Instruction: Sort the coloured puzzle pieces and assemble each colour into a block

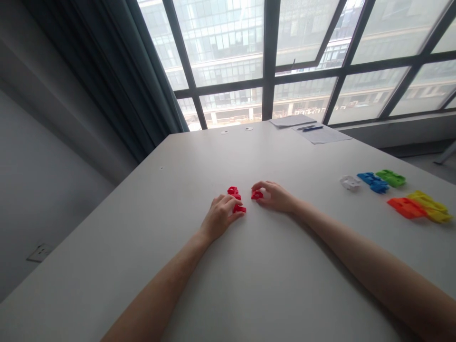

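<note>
My left hand [221,216] rests on the white table, its fingers closed round a red plastic piece [240,208]. Just beyond those fingers shows more red plastic [233,191]; I cannot tell whether the two parts are joined. Across a small gap, my right hand [272,195] pinches another red plastic piece [257,194] between thumb and fingers, at table height. The fingers cover part of each held piece, so the full shapes are hidden.
To the right on the table [199,161] lie a white piece [350,183], blue pieces [374,182], green pieces [392,177], orange pieces [407,208] and yellow pieces [431,207]. Paper sheets [329,135] with pens [312,128] are at the far edge, before the window.
</note>
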Demonstrator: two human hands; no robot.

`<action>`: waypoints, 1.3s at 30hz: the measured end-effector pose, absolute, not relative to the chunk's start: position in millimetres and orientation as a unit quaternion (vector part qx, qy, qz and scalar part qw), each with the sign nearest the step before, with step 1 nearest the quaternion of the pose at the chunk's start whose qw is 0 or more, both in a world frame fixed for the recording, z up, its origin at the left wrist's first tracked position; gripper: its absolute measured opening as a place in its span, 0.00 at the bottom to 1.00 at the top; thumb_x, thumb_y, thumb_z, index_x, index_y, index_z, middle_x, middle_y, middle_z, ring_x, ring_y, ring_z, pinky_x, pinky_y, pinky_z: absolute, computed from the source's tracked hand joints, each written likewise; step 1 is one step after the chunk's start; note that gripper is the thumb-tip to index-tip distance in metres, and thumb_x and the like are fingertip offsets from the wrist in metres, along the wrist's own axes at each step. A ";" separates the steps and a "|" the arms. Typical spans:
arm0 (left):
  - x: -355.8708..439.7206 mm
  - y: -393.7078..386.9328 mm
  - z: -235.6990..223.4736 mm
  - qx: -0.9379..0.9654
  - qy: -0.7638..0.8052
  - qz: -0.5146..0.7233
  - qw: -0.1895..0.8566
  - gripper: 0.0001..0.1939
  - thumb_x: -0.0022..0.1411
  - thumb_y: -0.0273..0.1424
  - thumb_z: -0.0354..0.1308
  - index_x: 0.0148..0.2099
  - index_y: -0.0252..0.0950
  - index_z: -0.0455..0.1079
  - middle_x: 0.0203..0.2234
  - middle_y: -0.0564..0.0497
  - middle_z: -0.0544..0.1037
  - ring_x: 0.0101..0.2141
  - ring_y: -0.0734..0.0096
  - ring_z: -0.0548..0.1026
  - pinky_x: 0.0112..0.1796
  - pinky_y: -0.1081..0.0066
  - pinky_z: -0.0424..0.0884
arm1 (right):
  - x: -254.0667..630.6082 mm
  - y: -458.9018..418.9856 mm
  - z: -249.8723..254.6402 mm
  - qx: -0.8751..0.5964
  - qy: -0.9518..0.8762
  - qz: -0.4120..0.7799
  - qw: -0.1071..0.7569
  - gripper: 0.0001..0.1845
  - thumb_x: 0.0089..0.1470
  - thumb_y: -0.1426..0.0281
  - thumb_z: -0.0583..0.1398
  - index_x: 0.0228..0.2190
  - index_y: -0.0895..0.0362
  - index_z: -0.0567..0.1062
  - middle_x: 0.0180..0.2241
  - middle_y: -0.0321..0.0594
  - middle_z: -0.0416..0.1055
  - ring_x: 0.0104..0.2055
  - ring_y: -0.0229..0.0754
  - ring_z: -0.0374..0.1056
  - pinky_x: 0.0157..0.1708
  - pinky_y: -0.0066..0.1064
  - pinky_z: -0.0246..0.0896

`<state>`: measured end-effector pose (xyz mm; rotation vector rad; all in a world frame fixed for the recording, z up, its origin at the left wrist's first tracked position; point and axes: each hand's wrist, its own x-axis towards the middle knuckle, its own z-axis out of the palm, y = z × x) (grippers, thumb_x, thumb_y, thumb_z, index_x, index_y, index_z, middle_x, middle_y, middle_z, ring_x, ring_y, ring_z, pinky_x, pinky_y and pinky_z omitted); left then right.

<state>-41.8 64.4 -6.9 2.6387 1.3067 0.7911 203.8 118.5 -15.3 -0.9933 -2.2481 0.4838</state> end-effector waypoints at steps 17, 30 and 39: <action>-41.7 62.6 -3.3 0.854 0.443 0.267 0.048 0.12 0.58 0.35 0.65 0.43 0.41 0.71 0.42 0.50 0.78 0.46 0.60 0.72 0.48 0.59 0.65 | 229.0 109.8 -2.6 -0.359 -0.819 0.334 0.297 0.17 0.54 0.58 0.61 0.39 0.56 0.77 0.47 0.47 0.72 0.45 0.47 0.70 0.45 0.40 0.67; -43.5 63.1 -3.1 0.867 0.437 0.235 0.048 0.15 0.57 0.37 0.65 0.46 0.41 0.70 0.46 0.50 0.77 0.48 0.58 0.71 0.49 0.57 0.62 | 233.5 90.2 -9.9 -0.354 -0.883 0.123 0.282 0.12 0.60 0.62 0.56 0.42 0.52 0.75 0.46 0.47 0.73 0.50 0.47 0.69 0.52 0.43 0.62; -42.9 58.3 2.9 0.880 0.418 0.223 0.031 0.13 0.60 0.29 0.59 0.48 0.41 0.69 0.46 0.48 0.76 0.46 0.59 0.71 0.48 0.58 0.64 | 235.3 91.0 -11.9 -0.363 -0.887 0.113 0.263 0.13 0.62 0.61 0.54 0.43 0.52 0.75 0.48 0.47 0.73 0.51 0.48 0.68 0.53 0.44 0.60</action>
